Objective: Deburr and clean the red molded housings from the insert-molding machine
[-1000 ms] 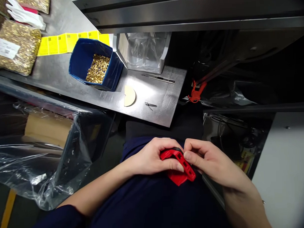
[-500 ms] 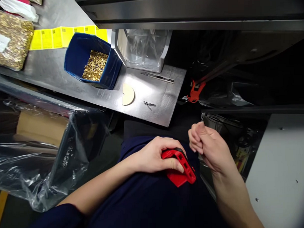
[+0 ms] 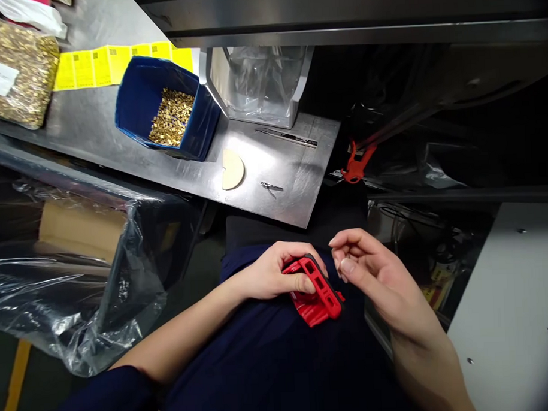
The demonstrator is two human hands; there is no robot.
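Note:
My left hand (image 3: 276,271) is wrapped round a red plastic housing (image 3: 320,288) with rectangular openings and a black edge along one side. The piece is held tilted just above my lap, thumb on its near face. Just right of it, apart from the part, is my right hand (image 3: 370,274), fingers curled and the thumb close against them. Whatever lies in those fingers, if anything, is too small or hidden to make out. A blue bin (image 3: 131,105) on the metal bench holds many small brass-coloured pieces (image 3: 170,119).
On the steel bench (image 3: 296,199) lie a slim knife-like tool (image 3: 289,137), small snips (image 3: 271,186) and a beige half-disc (image 3: 232,170). Beside the blue bin are a grey bin (image 3: 299,96), yellow labels (image 3: 83,68) and a bag of brass pieces (image 3: 21,64). A plastic-lined crate (image 3: 118,259) stands left.
The red housing has shifted slightly left and turned in my left hand. My right hand has rotated, its index finger reaching out and its thumb now lower, towards the housing.

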